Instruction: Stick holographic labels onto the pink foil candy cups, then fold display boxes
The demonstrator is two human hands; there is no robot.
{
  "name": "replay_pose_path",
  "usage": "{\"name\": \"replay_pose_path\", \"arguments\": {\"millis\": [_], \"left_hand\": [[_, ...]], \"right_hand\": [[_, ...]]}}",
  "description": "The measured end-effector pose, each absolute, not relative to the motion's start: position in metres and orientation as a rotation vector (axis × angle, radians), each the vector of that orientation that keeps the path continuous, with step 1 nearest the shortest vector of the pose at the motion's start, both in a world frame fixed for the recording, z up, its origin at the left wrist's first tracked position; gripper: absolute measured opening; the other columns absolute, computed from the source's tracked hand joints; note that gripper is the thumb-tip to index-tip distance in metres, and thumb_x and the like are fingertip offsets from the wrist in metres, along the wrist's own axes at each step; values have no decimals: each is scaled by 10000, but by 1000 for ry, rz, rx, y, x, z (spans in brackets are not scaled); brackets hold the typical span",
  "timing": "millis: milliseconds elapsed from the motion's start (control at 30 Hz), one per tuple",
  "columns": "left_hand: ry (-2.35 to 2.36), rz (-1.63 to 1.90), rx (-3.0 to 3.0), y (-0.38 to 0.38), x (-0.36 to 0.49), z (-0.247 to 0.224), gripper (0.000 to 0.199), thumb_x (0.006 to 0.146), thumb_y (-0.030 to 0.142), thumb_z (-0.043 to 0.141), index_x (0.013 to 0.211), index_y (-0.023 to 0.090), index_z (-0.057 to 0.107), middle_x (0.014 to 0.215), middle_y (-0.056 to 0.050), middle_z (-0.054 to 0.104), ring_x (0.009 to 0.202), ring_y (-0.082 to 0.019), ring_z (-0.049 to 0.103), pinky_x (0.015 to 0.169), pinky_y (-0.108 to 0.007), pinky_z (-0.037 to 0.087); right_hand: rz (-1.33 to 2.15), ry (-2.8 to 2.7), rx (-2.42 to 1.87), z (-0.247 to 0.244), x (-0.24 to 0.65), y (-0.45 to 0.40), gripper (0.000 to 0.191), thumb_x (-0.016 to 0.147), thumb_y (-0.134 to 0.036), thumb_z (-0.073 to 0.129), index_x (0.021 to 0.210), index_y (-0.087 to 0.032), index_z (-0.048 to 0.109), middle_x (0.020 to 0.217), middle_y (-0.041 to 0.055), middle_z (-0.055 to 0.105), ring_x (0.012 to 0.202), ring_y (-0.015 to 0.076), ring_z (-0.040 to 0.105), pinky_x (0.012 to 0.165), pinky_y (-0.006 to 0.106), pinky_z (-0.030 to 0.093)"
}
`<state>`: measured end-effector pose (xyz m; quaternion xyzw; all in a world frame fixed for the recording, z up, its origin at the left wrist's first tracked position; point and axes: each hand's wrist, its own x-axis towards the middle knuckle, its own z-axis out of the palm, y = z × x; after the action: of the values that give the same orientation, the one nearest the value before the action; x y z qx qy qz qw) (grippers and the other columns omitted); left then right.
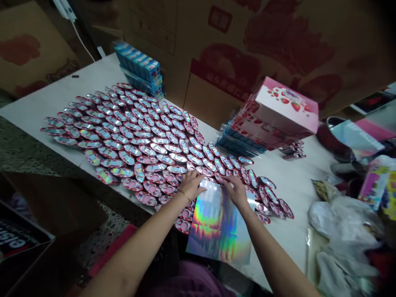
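A large cluster of small oval pink-and-red cases (154,140) stands packed together on the table. Many have shiny silver stickers on top, while several near the front show plain pink tops. My left hand (191,184) rests against the front cases, its fingers bent forward and its thumb apart from them. Just to the right, my right hand (235,189) has its thumb and fingertips drawn together over another case; whatever they pinch is too small to make out. Beneath both wrists lies a rainbow-reflecting holographic sheet (220,231), its near end over the table's front edge.
Blue packs (140,68) are stacked at the back left of the white table (301,181). A pink strawberry-printed box (278,109) sits on blue packs at the back right. Big cartons (213,45) stand behind. Plastic bags (346,227) and bowls crowd the right side.
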<state>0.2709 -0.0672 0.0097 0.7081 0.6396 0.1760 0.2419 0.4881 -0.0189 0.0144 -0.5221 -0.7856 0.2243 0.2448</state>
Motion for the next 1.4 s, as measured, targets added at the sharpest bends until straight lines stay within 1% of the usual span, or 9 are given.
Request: {"name": "replay_pose_path", "arguments": {"millis": [200,500,733,900,1067,1200,1300,1333,1400], "left_hand": [[1815,415,1926,-56,300,0,276,646,320,708,880,245,582,1028,-22,508,1006,-217,414,787,-348,321],[1933,441,1836,-63,314,-5,229,711,353,640,854,215,525,1060,-29,508,1030,-219,410,797,-351,323],[1950,515,1799,-66,314,-9,245,724,344,626,882,200,505,1097,-50,496,1046,-221,410,830,-358,320],[1940,489,1797,-67,314,-6,236,735,346,614,886,199,507,1083,-52,499,1042,-216,413,832,-352,323],[1911,514,1747,-65,313,-6,254,725,343,623,916,200,536,1091,-59,509,1058,-223,416,859,-368,330],[1768,875,1492,-65,301,-1,208,787,356,529,874,185,608,1040,-67,555,1030,-202,465,888,-350,349],[1606,1171,989,-71,282,9,435,868,437,315,836,160,649,933,-72,606,914,-168,534,818,-303,401],[1552,1211,831,-75,274,12,465,859,469,314,831,154,654,883,-68,620,862,-162,549,776,-290,415],[1471,1236,615,-83,257,18,405,773,504,472,796,144,656,771,-44,630,754,-148,555,703,-263,420]], "right_hand": [[338,-2535,-1345,-12,488,-29,259,843,-310,488,1050,-244,629,969,73,613,892,211,510,758,348,395],[-34,-2799,-1071,-19,501,-41,323,883,-221,399,1173,-191,538,1135,90,574,910,213,485,759,353,371],[-34,-2820,-1021,-23,503,-54,349,858,-166,411,1191,-153,515,1236,105,512,1014,243,460,833,385,389],[246,-2603,-1140,-11,496,-65,250,840,-153,436,1018,-173,611,1093,103,588,972,213,503,828,363,417],[811,-2025,-1387,47,481,-64,149,796,-284,522,740,-200,631,850,52,610,822,175,550,734,315,438],[1231,-1490,-1504,81,459,-52,175,716,-353,594,677,-186,630,737,20,606,713,149,542,618,261,414],[1370,-1183,-1553,80,432,-42,208,630,-374,651,672,-171,644,649,8,601,624,129,520,561,244,384],[1406,-1109,-1564,76,421,-40,221,603,-378,666,667,-167,648,621,5,597,594,121,510,539,238,372],[1469,-1023,-1566,67,398,-38,242,565,-382,685,657,-162,652,592,3,596,555,112,500,512,231,352]]}}
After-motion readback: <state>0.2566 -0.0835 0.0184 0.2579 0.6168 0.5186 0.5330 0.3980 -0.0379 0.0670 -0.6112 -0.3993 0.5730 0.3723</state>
